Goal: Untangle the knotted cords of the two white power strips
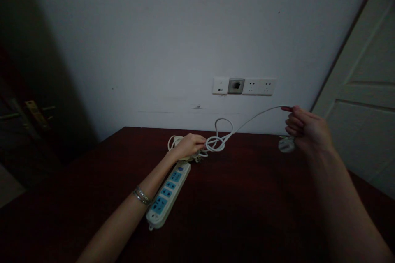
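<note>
A white power strip (171, 192) with blue socket faces lies slantwise on the dark red table. Just beyond its far end, my left hand (189, 146) is closed on the looped white power cord (215, 144), its fingertips at the coils. Part of the tangle is hidden behind that hand. Off to the right, my right hand (304, 125) is raised and pinches the cord, drawing a length of it up in a curve. Below those fingers hangs a pale, roundish object, apparently the plug (286, 144), dim and blurred.
On the wall behind the table (240, 197) are two white sockets (259, 86), a grey outlet plate (236, 86) and a white network plate (220, 86). A pale panelled door (364, 98) stands at right, a dark door with a brass handle plate (36, 114) at left.
</note>
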The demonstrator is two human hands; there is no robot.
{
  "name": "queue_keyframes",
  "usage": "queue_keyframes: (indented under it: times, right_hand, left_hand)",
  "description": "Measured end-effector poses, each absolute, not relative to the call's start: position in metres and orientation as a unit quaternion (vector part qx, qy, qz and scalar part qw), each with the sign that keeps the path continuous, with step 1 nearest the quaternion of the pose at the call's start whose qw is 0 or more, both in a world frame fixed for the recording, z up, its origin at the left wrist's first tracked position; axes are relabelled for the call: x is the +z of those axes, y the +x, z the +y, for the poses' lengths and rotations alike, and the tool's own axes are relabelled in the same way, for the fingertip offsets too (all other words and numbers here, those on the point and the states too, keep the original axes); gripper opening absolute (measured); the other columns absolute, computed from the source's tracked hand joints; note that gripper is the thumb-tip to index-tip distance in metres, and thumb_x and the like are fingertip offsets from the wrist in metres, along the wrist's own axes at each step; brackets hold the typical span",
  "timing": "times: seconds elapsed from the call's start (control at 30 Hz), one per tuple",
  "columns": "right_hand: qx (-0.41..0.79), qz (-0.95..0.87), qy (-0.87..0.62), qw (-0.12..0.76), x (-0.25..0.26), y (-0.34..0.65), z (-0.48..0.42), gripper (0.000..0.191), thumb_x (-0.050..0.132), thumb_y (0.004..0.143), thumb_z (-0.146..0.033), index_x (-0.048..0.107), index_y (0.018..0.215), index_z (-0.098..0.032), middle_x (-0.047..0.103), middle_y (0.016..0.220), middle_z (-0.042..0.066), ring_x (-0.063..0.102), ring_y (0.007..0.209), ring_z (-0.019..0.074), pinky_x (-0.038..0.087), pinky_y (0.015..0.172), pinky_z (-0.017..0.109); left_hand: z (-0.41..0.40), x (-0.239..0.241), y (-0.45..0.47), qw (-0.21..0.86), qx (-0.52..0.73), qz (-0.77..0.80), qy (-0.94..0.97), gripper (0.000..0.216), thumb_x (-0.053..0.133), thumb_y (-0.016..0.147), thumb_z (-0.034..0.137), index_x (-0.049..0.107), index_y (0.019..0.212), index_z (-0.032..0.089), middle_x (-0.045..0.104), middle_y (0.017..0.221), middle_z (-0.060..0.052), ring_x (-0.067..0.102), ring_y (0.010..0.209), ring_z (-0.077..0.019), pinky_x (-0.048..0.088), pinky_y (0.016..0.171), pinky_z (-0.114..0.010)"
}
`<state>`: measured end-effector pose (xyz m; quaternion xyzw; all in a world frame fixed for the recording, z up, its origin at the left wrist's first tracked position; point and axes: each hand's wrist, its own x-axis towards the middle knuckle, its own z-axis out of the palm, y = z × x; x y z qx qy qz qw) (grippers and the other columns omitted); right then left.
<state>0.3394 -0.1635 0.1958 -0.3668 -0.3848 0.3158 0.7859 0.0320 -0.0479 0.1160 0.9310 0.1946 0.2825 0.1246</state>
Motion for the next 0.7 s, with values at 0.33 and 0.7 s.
queue_keyframes:
  times: [0.33, 0.7]
  right_hand:
    - [0.409, -0.382, -0.346, 0.753, 0.198, 0.327, -0.161, 0.014, 0.055, 0.08, -0.018, 0.064, 0.085, -0.008, 0.021, 0.043, -0.009, 0.011, 0.037, 0.0025, 0.008, 0.03, 0.014]
    - [0.403, -0.374, -0.455, 0.7, 0.174, 0.336, -0.141, 0.018, 0.06, 0.074, -0.024, 0.064, 0.084, -0.009, 0.023, 0.044, -0.009, 0.016, 0.036, 0.0017, 0.012, 0.029, 0.012]
  left_hand:
    - [-0.059, 0.117, 0.036, 0.133, 0.221, 0.222, 0.94, 0.02, 0.055, 0.082, 0.022, 0.071, 0.093, 0.016, 0.068, 0.095, -0.004, 0.061, 0.086, -0.0143, 0.042, 0.076, -0.019]
    - [-0.059, 0.114, 0.038, 0.147, 0.248, 0.198, 0.937, 0.046, 0.049, 0.081, 0.01, 0.056, 0.124, 0.023, 0.064, 0.114, -0.004, 0.058, 0.101, -0.0156, 0.042, 0.09, -0.027]
